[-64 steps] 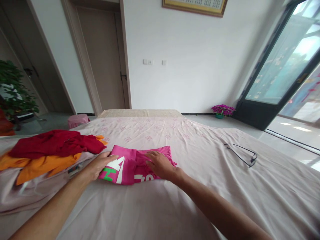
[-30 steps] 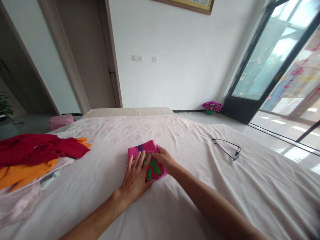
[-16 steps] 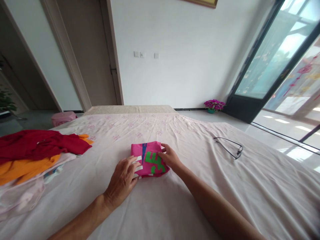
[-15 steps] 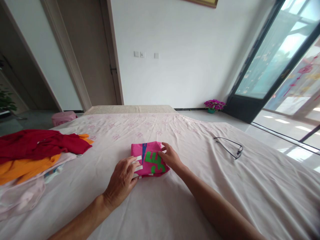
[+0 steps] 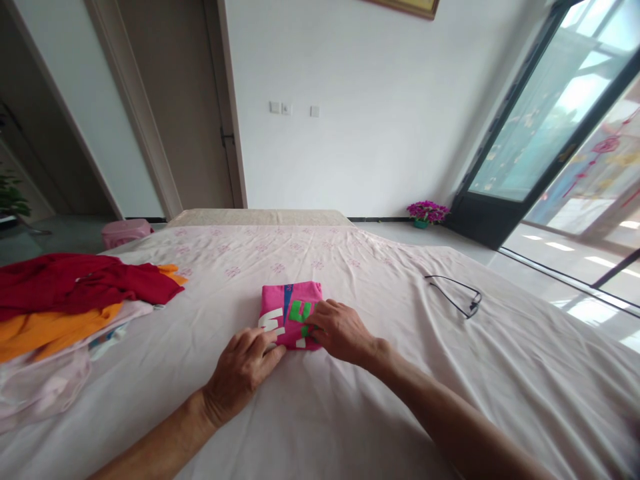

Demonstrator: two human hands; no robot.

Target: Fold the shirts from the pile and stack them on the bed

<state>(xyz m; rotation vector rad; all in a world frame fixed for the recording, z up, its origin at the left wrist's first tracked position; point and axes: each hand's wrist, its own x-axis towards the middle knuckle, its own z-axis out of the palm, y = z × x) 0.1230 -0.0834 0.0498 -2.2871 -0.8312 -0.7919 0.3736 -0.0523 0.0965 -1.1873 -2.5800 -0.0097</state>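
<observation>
A folded pink garment (image 5: 286,295), with white and green lettering and a blue strip, lies flat on the pale bed sheet (image 5: 310,427). At its near left corner rests my left hand (image 5: 245,365), fingers on the cloth and thumb apart along the near edge. My right hand (image 5: 345,333) covers the right part of the garment. Its fingers are bent and closed on the cloth at the right edge, and the thumb tip presses near the green letters, partly hiding them.
Red clothing (image 5: 95,283) and orange clothing (image 5: 55,327) lie heaped on the left, with pale pink cloth (image 5: 50,393) beneath. Black-framed glasses (image 5: 470,308) sit on the sheet at right. Beyond the bed are a pink stool (image 5: 125,232) and a flower pot (image 5: 421,223).
My right hand has moved from the far right corner down over the garment's right side, its fingers now bent. My left hand has shifted slightly toward me, uncovering more white lettering.
</observation>
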